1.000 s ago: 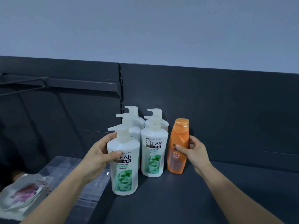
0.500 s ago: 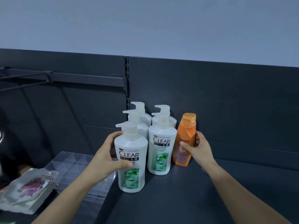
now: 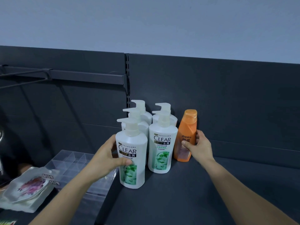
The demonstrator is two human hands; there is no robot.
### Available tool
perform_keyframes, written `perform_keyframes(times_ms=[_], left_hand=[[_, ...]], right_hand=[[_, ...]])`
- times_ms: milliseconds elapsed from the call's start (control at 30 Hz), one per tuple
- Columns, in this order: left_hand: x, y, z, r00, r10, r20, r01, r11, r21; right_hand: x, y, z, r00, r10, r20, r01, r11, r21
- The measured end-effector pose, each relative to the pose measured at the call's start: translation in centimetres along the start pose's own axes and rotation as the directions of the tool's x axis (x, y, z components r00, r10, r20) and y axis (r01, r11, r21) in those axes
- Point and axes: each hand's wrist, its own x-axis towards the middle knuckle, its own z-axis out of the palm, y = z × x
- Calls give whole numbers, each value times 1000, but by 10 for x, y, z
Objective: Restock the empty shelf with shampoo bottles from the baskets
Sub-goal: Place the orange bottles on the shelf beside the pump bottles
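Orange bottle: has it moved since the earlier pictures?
Yes. Judged against the front-right white bottle, the orange bottle, gripped by the right hand, has slid back, toward the back panel.

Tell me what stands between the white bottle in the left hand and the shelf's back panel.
Two more white pump bottles stand in line behind the front bottle that the left hand holds, between it and the back panel.

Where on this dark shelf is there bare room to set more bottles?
The shelf is bare right of the orange bottle, back to the rear panel, and along the front strip between the forearms. Crowded at the left: white pump bottles stand packed in two rows, left hand gripping the front bottle, right hand holding the orange bottle.
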Motion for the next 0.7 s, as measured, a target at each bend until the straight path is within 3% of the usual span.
perform_keyframes(times_ms=[467,700], left_hand=[[-1,2,0,999,-41,16,41,999,24],[-7,16,10,996,-53,-69,63,985,159]], right_hand=[[9,2,-1,999,42,-2,-42,983,-179],[0,-7,4,993,117,-35,-122,967,-225]])
